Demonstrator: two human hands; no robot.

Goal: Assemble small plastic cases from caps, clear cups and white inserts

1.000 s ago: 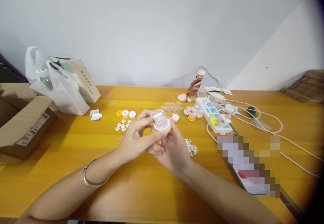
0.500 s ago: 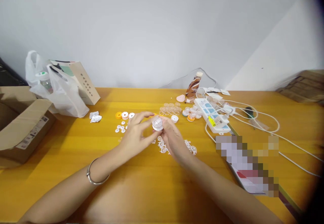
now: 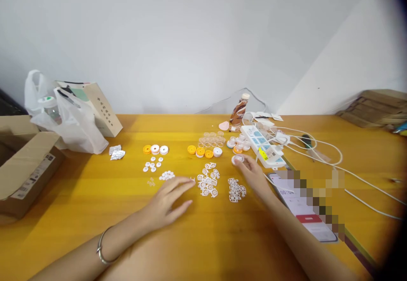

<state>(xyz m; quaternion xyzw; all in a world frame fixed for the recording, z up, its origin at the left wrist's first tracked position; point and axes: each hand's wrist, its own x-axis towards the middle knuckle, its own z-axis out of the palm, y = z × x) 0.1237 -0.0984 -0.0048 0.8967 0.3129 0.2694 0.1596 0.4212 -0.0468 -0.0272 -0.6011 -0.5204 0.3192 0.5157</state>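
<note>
My right hand [image 3: 252, 175] pinches a small white round case [image 3: 237, 159] by its edge, beside a cluster of clear-topped round cases [image 3: 238, 142]. Below that hand lies a pile of white spoked plastic pieces [image 3: 235, 190]. My left hand [image 3: 171, 200] hovers low over the table with its fingers apart and nothing in them. Just beyond it are small white discs [image 3: 167, 175], and to its right another pile of spoked pieces [image 3: 208, 184]. Orange and white round bases [image 3: 200, 151] stand in a row, with clear ring-shaped covers [image 3: 211, 139] behind them.
A white power strip [image 3: 262, 145] with looping cables [image 3: 321, 141] lies at the right, near a phone [image 3: 305, 213]. A drink bottle [image 3: 239, 110] stands by the wall. At the left are an open cardboard box [image 3: 32, 166], a plastic bag [image 3: 79, 124] and crumpled foil [image 3: 117, 152].
My hands have parted. The right carried the round case to the right, next to the clustered cases; the left let go and moved down slightly, fingers apart.
</note>
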